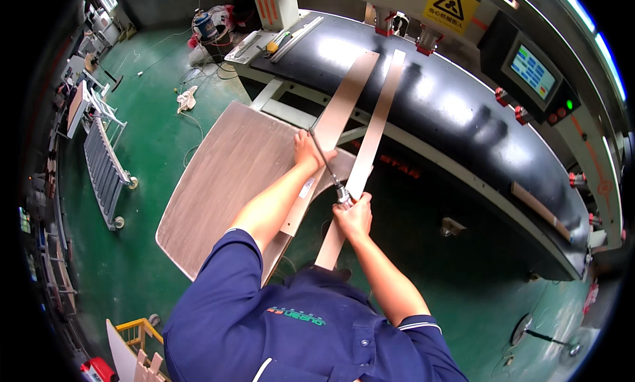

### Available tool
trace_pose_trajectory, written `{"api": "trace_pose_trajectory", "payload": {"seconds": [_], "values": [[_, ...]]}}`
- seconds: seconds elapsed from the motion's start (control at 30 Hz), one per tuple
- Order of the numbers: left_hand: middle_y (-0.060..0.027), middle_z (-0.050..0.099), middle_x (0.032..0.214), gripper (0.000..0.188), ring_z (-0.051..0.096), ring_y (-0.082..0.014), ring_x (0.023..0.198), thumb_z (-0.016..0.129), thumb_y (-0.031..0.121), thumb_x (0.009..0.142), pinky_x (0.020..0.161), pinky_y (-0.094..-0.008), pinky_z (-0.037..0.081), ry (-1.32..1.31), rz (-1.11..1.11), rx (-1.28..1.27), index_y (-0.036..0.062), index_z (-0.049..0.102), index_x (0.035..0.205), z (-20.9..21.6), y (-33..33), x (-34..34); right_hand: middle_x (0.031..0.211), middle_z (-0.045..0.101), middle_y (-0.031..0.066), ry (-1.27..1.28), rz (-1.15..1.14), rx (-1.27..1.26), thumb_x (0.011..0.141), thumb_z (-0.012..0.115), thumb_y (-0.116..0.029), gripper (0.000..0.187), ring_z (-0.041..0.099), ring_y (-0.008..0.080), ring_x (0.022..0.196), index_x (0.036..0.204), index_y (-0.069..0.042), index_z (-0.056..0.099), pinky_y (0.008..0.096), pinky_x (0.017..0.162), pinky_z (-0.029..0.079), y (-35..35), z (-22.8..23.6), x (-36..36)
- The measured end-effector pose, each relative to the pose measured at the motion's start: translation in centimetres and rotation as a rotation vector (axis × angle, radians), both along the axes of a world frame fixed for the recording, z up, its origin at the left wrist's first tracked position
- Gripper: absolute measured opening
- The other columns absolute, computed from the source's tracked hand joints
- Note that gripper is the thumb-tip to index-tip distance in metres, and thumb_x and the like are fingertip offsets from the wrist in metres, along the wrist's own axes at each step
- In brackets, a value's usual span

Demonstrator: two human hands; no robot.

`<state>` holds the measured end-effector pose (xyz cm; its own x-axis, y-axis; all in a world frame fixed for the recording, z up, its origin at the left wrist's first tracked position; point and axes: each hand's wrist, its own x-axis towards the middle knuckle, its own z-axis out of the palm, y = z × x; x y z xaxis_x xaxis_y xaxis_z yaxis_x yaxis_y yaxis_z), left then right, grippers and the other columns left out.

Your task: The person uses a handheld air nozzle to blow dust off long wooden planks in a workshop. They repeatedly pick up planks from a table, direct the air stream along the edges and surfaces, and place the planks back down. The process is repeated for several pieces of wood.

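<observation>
Right hand (355,216) grips the metal tool (333,173): likely stiff, light, best held by the thick end (344,196)! Left hand (309,152): fingers' hold unclear.

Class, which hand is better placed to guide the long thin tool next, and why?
Probably the right hand: it grips the thick end of the tool, while the left hand is near its thin tip.

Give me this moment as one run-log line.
left hand: at left wooden strip | right hand: gripping long-shafted tool | alongside: right wooden strip | both strips' far ends: over black machine bed
</observation>
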<state>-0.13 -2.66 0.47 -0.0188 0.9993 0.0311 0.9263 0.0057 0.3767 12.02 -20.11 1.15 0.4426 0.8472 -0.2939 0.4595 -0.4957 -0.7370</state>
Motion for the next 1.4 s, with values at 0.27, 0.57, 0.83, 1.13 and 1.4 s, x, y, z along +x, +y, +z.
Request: {"api": "trace_pose_trajectory", "payload": {"seconds": [0.27,0.57,0.83,1.13,1.4], "values": [[-0.0219,0.051,0.124,0.077,0.046,-0.0407,0.120,0.076,0.045,0.079,0.105,-0.0480,0.040,-0.136,-0.104,0.080,0.0036,0.047,0.138,-5.5,8.3,1.1,0.106,0.066,0.0267,0.041,0.130,-0.014,0.076,0.074,-0.023,0.063,0.066,0.0443,0.099,0.124,0.005,0.045,0.0478,0.086,0.053,8.3,-0.9,0.2],[-0.0283,0.030,0.150,0.090,0.033,-0.0469,0.136,0.071,0.060,0.080,0.114,-0.0537,0.030,-0.055,-0.259,-0.025,0.0127,0.038,0.150,-2.8,6.8,2.8,0.077,0.067,0.0181,0.124,0.172,0.070,0.077,0.075,-0.019,0.027,0.067,0.0323,0.072,0.091,0.001,0.063,0.0402,0.069,0.052,9.4,-2.9,5.7],[-0.0345,0.017,0.156,0.101,0.021,-0.0513,0.142,0.070,0.062,0.079,0.118,-0.0570,0.020,0.111,-0.194,0.021,0.0105,0.029,0.155,-3.7,6.3,6.5,0.071,0.062,0.0089,0.241,0.066,-0.034,0.079,0.078,-0.024,0.030,0.057,0.0169,0.066,0.087,0.000,0.061,0.0355,0.065,0.048,13.6,-3.5,16.8],[-0.0359,0.014,0.158,0.107,0.014,-0.0521,0.147,0.072,0.061,0.075,0.120,-0.0587,0.012,0.286,-0.168,0.005,0.0117,0.024,0.157,-4.0,11.4,9.3,0.066,0.049,-0.0022,0.405,0.000,-0.035,0.086,0.075,-0.019,0.023,0.046,0.0085,0.051,0.088,-0.007,0.056,0.0260,0.040,0.035,14.5,-5.0,27.8],[-0.0375,0.016,0.157,0.110,0.015,-0.0518,0.147,0.073,0.061,0.071,0.120,-0.0582,0.013,0.327,-0.172,-0.045,0.0121,0.025,0.157,-3.3,14.6,11.1,0.072,0.052,-0.0004,0.483,-0.093,-0.076,0.085,0.074,-0.019,0.021,0.048,0.0088,0.054,0.090,-0.006,0.058,0.0244,0.041,0.038,13.8,-4.9,32.4]]}}
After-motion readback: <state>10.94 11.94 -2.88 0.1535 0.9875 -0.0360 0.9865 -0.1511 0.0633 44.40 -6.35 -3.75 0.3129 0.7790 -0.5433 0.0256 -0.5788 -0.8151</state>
